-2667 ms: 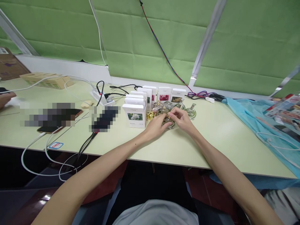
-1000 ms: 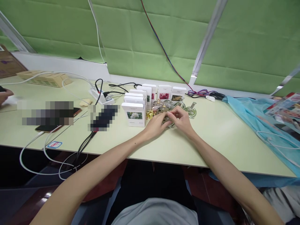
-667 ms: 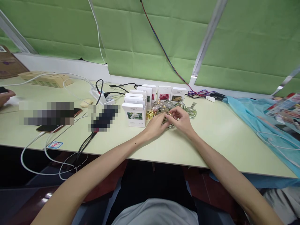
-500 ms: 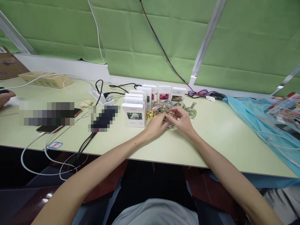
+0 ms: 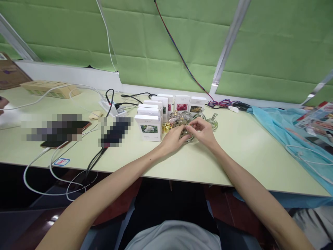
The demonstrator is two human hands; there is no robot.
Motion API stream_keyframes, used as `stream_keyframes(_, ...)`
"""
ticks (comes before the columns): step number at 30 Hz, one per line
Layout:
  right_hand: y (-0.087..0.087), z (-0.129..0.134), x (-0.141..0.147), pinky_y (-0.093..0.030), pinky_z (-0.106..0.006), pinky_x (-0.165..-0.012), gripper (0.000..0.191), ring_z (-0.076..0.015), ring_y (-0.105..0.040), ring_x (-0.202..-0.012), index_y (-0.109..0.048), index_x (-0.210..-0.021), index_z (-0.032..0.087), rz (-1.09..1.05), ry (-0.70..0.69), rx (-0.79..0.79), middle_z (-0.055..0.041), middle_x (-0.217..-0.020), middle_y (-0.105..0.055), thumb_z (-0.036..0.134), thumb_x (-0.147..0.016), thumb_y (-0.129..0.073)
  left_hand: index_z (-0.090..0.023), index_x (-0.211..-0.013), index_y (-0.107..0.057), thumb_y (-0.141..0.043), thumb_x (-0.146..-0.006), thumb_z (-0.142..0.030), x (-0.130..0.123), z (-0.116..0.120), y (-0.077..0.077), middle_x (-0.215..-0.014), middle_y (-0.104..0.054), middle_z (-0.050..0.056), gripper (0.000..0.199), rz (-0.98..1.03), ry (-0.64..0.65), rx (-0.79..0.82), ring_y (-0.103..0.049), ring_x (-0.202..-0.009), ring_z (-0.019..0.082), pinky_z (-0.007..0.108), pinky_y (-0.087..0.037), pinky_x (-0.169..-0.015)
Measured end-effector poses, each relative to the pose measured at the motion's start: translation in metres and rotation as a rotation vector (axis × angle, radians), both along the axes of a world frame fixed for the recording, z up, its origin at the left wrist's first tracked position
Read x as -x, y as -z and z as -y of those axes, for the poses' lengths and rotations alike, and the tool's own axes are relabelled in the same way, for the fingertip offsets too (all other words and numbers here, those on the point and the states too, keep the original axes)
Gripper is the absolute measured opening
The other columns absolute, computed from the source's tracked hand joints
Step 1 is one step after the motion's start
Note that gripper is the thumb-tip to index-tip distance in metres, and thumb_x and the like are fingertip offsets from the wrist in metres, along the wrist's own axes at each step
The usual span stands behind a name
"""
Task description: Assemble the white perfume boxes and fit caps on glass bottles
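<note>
My left hand and my right hand meet over a cluster of round glass bottles. The left one is closed round a glass bottle at the front of the cluster. Right fingers are pinched together at the top of that bottle; what they grip is too small to make out. Gold caps stand just left of the bottles. One clear bottle with a long neck lies to the right of my right hand. White boxes with flower pictures stand upright left of and behind the bottles.
Phones and cables lie at the left, near a white power strip. A yellowish carton stands farther back. Blue sheeting covers the table's right end. Another person's hand shows at the left edge.
My right hand has shifted very slightly, while my left hand stays in place. The other person's hand at the left edge has moved left, mostly out of view.
</note>
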State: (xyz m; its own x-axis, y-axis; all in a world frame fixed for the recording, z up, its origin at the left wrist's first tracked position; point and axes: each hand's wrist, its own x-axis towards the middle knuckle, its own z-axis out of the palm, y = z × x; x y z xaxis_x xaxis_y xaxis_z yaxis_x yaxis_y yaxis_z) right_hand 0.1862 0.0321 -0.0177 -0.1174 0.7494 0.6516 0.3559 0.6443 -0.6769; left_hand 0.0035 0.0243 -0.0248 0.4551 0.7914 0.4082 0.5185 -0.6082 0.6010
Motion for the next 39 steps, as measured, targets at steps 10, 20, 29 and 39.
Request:
stream_keyframes(10, -0.0029, 0.0015, 0.0002, -0.043, -0.031, -0.061, 0.024, -0.0148, -0.051, -0.065, -0.065, -0.078, 0.021, 0.046, -0.008, -0.004, -0.0006, -0.074, -0.057, 0.041, -0.088, -0.073, -0.019, -0.103, -0.062, -0.059, -0.099, -0.035, -0.0001, -0.0005, 0.0002, -0.107, -0.072, 0.008, 0.017, -0.004, -0.012, 0.014, -0.069, -0.097, 0.025, 0.033, -0.049, -0.081)
stream_keyframes(20, -0.0002, 0.0015, 0.0045, -0.035, -0.03, -0.057, 0.034, -0.0125, -0.042, -0.059, -0.053, -0.07, 0.022, -0.021, -0.005, 0.035, 0.0034, -0.067, -0.048, 0.045, -0.085, -0.073, -0.019, -0.1, -0.06, -0.059, -0.099, -0.034, -0.0001, -0.0016, 0.0026, -0.106, -0.072, 0.007, 0.015, -0.002, -0.013, 0.0, -0.068, -0.095, 0.025, 0.032, -0.047, -0.077)
stream_keyframes(29, -0.0007, 0.0033, 0.0066, -0.032, -0.029, -0.056, 0.035, -0.0117, -0.038, -0.057, -0.05, -0.068, 0.022, -0.05, 0.023, 0.074, 0.0057, -0.061, -0.043, 0.043, -0.082, -0.075, -0.02, -0.098, -0.06, -0.058, -0.099, -0.036, 0.0004, -0.0014, 0.0017, -0.106, -0.072, 0.007, 0.016, -0.03, -0.016, -0.001, -0.068, -0.096, 0.026, 0.033, -0.047, -0.078)
stream_keyframes(39, -0.0023, 0.0058, 0.006, -0.037, -0.03, -0.058, 0.035, -0.013, -0.044, -0.058, -0.056, -0.072, 0.022, -0.015, 0.048, 0.057, 0.0045, -0.062, -0.048, 0.05, -0.082, -0.076, -0.021, -0.105, -0.061, -0.057, -0.1, -0.036, 0.0011, -0.0013, 0.0009, -0.108, -0.072, 0.007, 0.017, -0.035, -0.007, -0.003, -0.068, -0.098, 0.026, 0.034, -0.048, -0.079)
